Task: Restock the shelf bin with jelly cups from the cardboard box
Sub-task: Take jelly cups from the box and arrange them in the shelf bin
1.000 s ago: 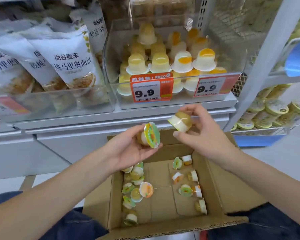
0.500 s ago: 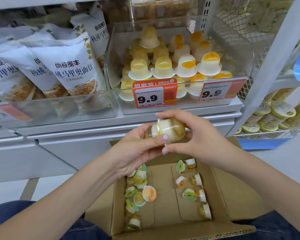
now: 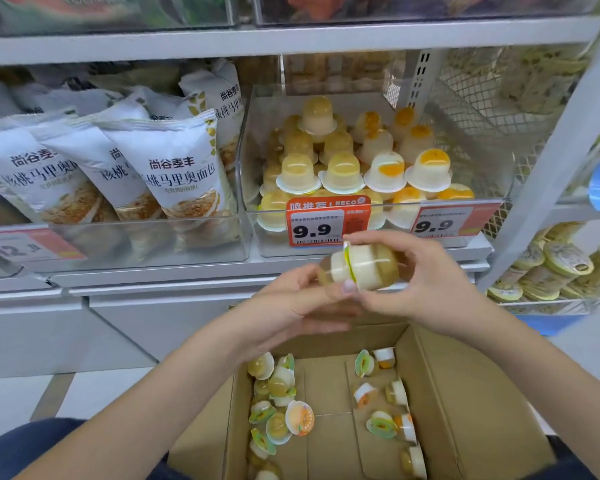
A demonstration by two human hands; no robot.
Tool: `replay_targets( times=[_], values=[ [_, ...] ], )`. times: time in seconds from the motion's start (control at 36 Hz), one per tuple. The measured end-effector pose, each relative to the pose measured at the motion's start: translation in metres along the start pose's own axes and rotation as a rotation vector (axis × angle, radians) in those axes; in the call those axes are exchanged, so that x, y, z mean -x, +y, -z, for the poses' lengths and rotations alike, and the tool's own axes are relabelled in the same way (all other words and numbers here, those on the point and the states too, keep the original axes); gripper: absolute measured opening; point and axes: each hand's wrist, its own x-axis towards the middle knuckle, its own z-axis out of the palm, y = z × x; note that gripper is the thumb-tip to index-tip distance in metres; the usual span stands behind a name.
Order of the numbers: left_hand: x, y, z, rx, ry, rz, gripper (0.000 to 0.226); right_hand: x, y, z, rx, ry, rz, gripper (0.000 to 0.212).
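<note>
Two jelly cups (image 3: 362,268) are pressed lid to lid between my hands, just below the clear shelf bin (image 3: 471,233). My right hand (image 3: 426,282) grips the right cup. My left hand (image 3: 291,306) holds the left cup, mostly hidden behind its fingers. The bin holds stacked jelly cups (image 3: 340,168), yellow ones on the left and white ones with orange centres on the right. Below my hands the open cardboard box (image 3: 465,393) rests on my lap, with several loose jelly cups (image 3: 278,407) lying along its left and right sides.
White bread bags (image 3: 174,168) fill the clear bin to the left. Two 9.9 price tags (image 3: 326,223) hang on the jelly bin's front. A wire basket of lidded tubs (image 3: 551,268) sits at the right, behind a slanted shelf post (image 3: 548,164).
My hands came together, joining the two cups lid to lid, and rose toward the bin's front. The view tilted up, showing more of the shelf.
</note>
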Motion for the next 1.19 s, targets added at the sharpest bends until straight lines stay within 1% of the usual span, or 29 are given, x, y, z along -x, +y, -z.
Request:
replay_targets(
  times=[0.06,0.11,0.14,0.19,0.25,0.28,0.36,0.42,0.47,0.56,0.67,0.75,0.94,1.03,1.08,1.14,1.19],
  values=[
    [-0.001,0.010,0.002,-0.337,0.121,-0.033,0.060,-0.013,-0.006,0.013,-0.014,0.115,-0.027,0.055],
    [-0.003,0.017,0.009,-0.570,0.286,-0.097,0.049,-0.034,-0.011,0.026,0.005,0.238,-0.035,0.052],
    [-0.005,0.018,0.015,-0.629,0.365,-0.121,0.047,-0.046,-0.016,0.031,0.027,0.290,-0.030,0.053],
    [-0.010,0.017,0.026,-0.638,0.499,-0.143,0.048,-0.074,-0.025,0.036,0.079,0.351,-0.016,0.057],
    [-0.016,0.015,0.033,-0.660,0.596,-0.122,0.050,-0.103,-0.030,0.038,0.145,0.345,-0.015,0.059],
    [-0.018,0.014,0.035,-0.689,0.618,-0.105,0.053,-0.119,-0.031,0.037,0.182,0.333,-0.022,0.061],
    [-0.022,0.012,0.035,-0.746,0.624,-0.089,0.057,-0.157,-0.033,0.035,0.333,0.282,-0.070,0.082],
    [-0.023,0.014,0.035,-0.768,0.633,-0.086,0.056,-0.174,-0.033,0.033,0.458,0.218,-0.107,0.089],
    [-0.024,0.016,0.036,-0.805,0.644,-0.083,0.054,-0.185,-0.032,0.033,0.555,0.161,-0.127,0.089],
    [-0.024,0.017,0.036,-0.822,0.641,-0.091,0.053,-0.192,-0.030,0.030,0.661,0.101,-0.097,0.091],
    [-0.024,0.017,0.036,-0.836,0.630,-0.109,0.053,-0.195,-0.029,0.025,0.725,0.053,-0.094,0.089],
    [-0.023,0.016,0.036,-0.839,0.635,-0.122,0.052,-0.193,-0.027,0.020,0.746,0.030,-0.065,0.082],
    [-0.025,0.013,0.036,-0.849,0.644,-0.126,0.053,-0.186,-0.024,0.019,0.738,0.053,-0.061,0.081],
    [-0.024,0.011,0.036,-0.871,0.644,-0.124,0.053,-0.173,-0.029,0.022,0.661,0.132,-0.046,0.078],
    [-0.022,0.009,0.037,-0.909,0.655,-0.109,0.049,-0.154,-0.035,0.024,0.577,0.238,0.008,0.066],
    [-0.021,0.003,0.040,-1.005,0.671,-0.075,0.043,-0.124,-0.040,0.024,0.480,0.332,0.098,0.054],
    [-0.022,-0.006,0.043,-1.108,0.654,-0.012,0.039,-0.088,-0.038,0.023,0.406,0.384,0.188,0.044]
  ],
)
